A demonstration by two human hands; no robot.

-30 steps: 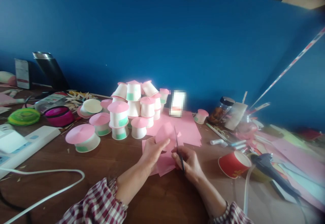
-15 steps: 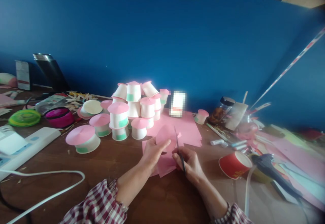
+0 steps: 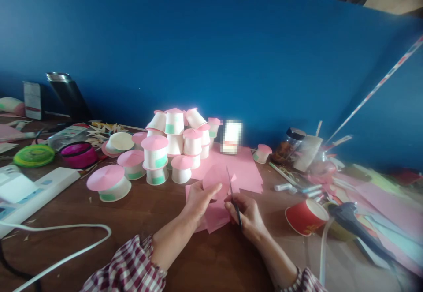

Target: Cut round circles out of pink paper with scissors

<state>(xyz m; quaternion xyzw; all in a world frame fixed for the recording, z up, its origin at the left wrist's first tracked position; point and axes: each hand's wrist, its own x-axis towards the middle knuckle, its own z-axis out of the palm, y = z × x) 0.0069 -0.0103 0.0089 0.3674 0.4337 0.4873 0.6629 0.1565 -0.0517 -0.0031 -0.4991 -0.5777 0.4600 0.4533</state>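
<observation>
My left hand [image 3: 201,201] pinches a rounded piece of pink paper [image 3: 214,175] between thumb and fingers. In my right hand [image 3: 247,217] is a pair of scissors [image 3: 236,210] with dark handles, its blades pointing away from me along the right edge of that piece. A small pink scrap [image 3: 233,177] sticks up beside the blades. Under both hands lie more pink sheets [image 3: 246,168]. Left of my hands stand several upturned white paper cups with pink cone tops, some stacked, such as the front cup [image 3: 155,155].
A red paper cup [image 3: 306,218] lies tilted at right, beside a dark-handled glue gun [image 3: 360,223]. Behind are a lidded jar [image 3: 289,144] and a blurred phone [image 3: 231,136]. At left are a power strip [image 3: 49,190], a white cable [image 3: 82,226] and a magenta pouch [image 3: 78,155].
The whole view has shifted very slightly. Both hands, the scissors and the pink paper hold nearly the same position.
</observation>
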